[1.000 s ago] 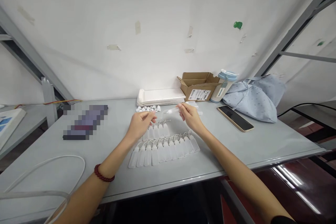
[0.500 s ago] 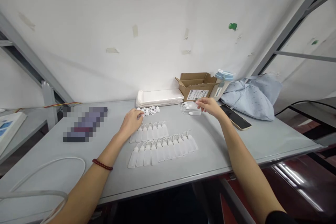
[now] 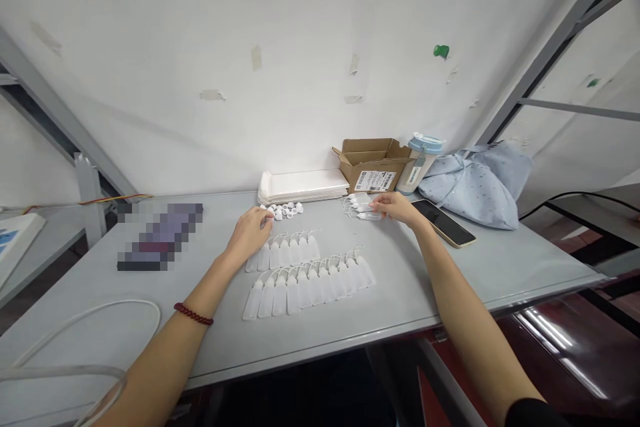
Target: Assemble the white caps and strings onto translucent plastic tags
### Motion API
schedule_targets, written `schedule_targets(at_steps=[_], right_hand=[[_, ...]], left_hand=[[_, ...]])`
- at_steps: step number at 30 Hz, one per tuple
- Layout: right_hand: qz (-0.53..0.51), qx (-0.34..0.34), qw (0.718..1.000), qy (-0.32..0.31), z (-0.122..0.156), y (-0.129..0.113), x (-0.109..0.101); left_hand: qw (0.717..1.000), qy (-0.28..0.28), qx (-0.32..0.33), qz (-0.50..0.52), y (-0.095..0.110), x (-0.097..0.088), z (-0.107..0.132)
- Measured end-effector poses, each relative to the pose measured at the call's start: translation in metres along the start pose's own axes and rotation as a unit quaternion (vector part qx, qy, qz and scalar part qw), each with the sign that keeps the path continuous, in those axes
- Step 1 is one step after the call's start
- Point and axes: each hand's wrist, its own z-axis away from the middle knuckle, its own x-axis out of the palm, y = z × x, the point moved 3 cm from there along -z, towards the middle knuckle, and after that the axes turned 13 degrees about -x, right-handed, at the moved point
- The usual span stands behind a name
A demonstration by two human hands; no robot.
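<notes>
Head view: grey tabletop point(image 3: 410, 280) bore long bottle row point(image 3: 307, 289) at 5 o'clock from shorter bottle row point(image 3: 293, 253), both neatly lined. Right hand point(image 3: 399, 205), 2 o'clock: fingers nearly closed at edge of bottle cluster point(image 3: 364, 208), grip unclear. Left hand point(image 3: 249, 230), 10 o'clock: fingers pinched beside white caps point(image 3: 289, 213), hold unclear. Apparently left: cluster unlined, caps loose.

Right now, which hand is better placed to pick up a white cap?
Probably the left hand: it is at the edge of the white caps, while the right hand is at the bottles by the cardboard box.
</notes>
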Motion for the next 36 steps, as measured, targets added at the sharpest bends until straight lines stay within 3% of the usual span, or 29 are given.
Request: schedule_targets(at_steps=[4,9,19,24,28,31,33,36], right_hand=[[0.064,-0.005,0.998,-0.003,0.000,0.002,-0.002],[0.068,0.021,0.997,0.000,0.002,0.005,-0.007],[0.128,-0.043,0.991,-0.022,-0.003,0.009,-0.003],[0.134,-0.026,0.991,0.012,-0.002,0.000,-0.001],[0.061,-0.054,0.997,0.016,0.006,-0.018,-0.003],[-0.014,-0.056,0.997,-0.056,0.016,-0.037,-0.001],[-0.041,-0.039,0.983,-0.175,0.024,-0.051,0.006],[-0.047,0.008,0.924,-0.379,0.040,-0.066,0.021]], left_hand=[[1.000,-0.008,-0.003,0.000,0.001,0.000,0.001],[1.000,-0.011,-0.005,-0.014,0.001,0.001,0.001],[0.999,-0.015,-0.010,-0.038,0.002,0.000,0.000],[0.999,-0.024,-0.007,-0.046,0.003,-0.001,0.001],[0.999,-0.026,-0.008,-0.047,0.003,-0.002,0.002],[0.998,-0.031,-0.014,-0.052,0.004,-0.002,0.003],[0.998,-0.030,-0.017,-0.056,0.004,-0.002,0.003],[0.998,-0.025,-0.016,-0.058,0.005,-0.002,0.003]])
